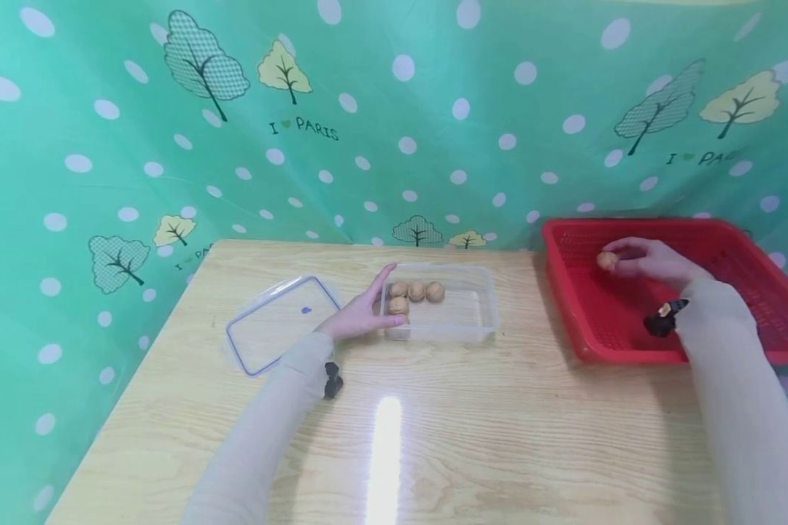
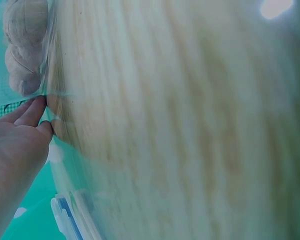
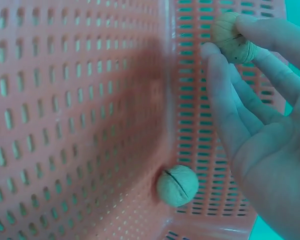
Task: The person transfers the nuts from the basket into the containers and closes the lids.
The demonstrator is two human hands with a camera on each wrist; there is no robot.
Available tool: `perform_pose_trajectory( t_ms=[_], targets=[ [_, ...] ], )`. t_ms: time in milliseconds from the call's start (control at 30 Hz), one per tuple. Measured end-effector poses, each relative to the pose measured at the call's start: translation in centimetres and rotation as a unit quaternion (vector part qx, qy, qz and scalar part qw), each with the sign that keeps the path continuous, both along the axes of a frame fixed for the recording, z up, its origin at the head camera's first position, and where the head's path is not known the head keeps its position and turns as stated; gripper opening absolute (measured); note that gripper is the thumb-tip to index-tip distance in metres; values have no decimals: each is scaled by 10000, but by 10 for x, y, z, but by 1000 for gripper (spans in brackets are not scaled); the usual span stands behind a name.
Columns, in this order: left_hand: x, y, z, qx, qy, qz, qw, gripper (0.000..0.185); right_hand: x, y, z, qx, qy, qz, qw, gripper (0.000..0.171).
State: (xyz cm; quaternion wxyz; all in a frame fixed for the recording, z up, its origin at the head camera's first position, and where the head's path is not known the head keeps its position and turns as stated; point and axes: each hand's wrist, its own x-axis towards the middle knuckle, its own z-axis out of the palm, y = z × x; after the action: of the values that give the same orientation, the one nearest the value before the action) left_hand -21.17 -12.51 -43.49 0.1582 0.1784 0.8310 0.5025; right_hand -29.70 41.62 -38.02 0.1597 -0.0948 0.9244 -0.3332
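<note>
A clear plastic box (image 1: pixel 476 332) stands on the table with several walnuts (image 1: pixel 435 292) at its left end, lined along the far and left sides. My left hand (image 1: pixel 357 313) holds that end, thumb at the near side and fingers towards the far corner. In the left wrist view, fingertips touch the box beneath blurred walnuts (image 2: pixel 25 25). Over the red basket (image 1: pixel 581 339), my right hand (image 1: pixel 657 262) pinches a walnut (image 3: pixel 232 37) between thumb and fingers. Another walnut (image 3: pixel 177 185) lies in the basket, visible in the right wrist view.
A clear lid with a blue seal (image 1: pixel 282 324) lies left of the box, near my left forearm. The basket's raised rim stands at the table's right side. Behind the table hangs a green dotted cloth (image 1: pixel 433 182).
</note>
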Motion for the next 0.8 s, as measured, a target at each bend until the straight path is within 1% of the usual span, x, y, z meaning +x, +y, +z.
perform_pose_trajectory(
  t_ms=[100, 233, 400, 533, 633, 800],
  targets=[
    [-7, -3, -15, -103, 94, 65, 9999, 105, 2, -3, 6, -7, 114, 45, 9999, 58],
    [-6, -3, -15, -224, 143, 62, 9996, 106, 6, -10, 16, 54, 239, 92, 9997, 57],
    [-5, -2, -13, -16, 104, -22, 9999, 108, 8, -14, 22, -26, 164, 2, 9999, 58],
    [-4, -1, -12, 107, 77, -45, 9999, 108, 10, -18, 26, -99, 232, -79, 9997, 59],
    [-4, -1, -12, 87, 98, -37, 9999, 107, 14, -23, 30, -114, 212, -144, 9996, 60],
    [-5, -1, -13, -146, 124, 22, 9998, 107, 20, -30, 36, -105, 158, -179, 9997, 64]
  ],
)
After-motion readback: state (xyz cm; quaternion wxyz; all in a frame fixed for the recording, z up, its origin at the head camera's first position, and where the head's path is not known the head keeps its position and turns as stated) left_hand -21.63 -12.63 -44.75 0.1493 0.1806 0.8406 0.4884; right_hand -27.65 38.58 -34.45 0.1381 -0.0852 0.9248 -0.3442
